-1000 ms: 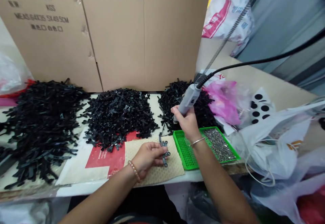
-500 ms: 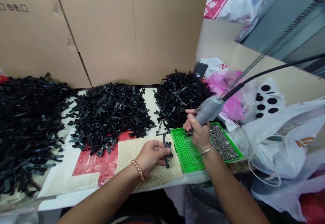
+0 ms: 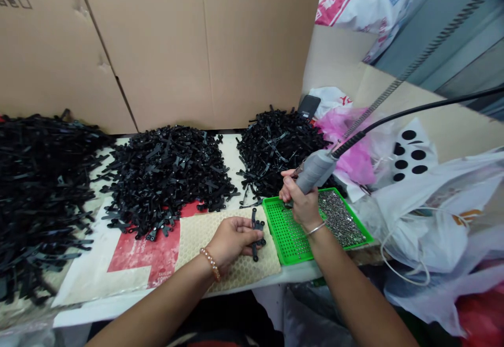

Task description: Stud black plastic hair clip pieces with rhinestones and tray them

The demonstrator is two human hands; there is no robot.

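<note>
My left hand point(image 3: 230, 239) rests on a beige honeycomb mat point(image 3: 197, 242) and pinches a small black plastic part point(image 3: 256, 231) flat against it. My right hand point(image 3: 301, 202) is wrapped round a grey powered hand tool point(image 3: 315, 171) with a black cable and a coiled metal hose. The tool's tip points down over the perforated left half of a green tray point(image 3: 287, 231). The tray's right half holds several small silvery screws point(image 3: 340, 218).
Three heaps of black plastic parts lie along the back: a left heap point(image 3: 35, 189), a middle heap point(image 3: 165, 174) and a right heap point(image 3: 279, 145). Cardboard sheets point(image 3: 177, 42) stand behind them. Plastic bags point(image 3: 437, 216) crowd the right side, with a pink bag point(image 3: 354, 153) beyond the tray.
My right hand carried the tool from the right heap down and right to the green tray, where it now hovers. My left hand kept hold of the black part on the mat.
</note>
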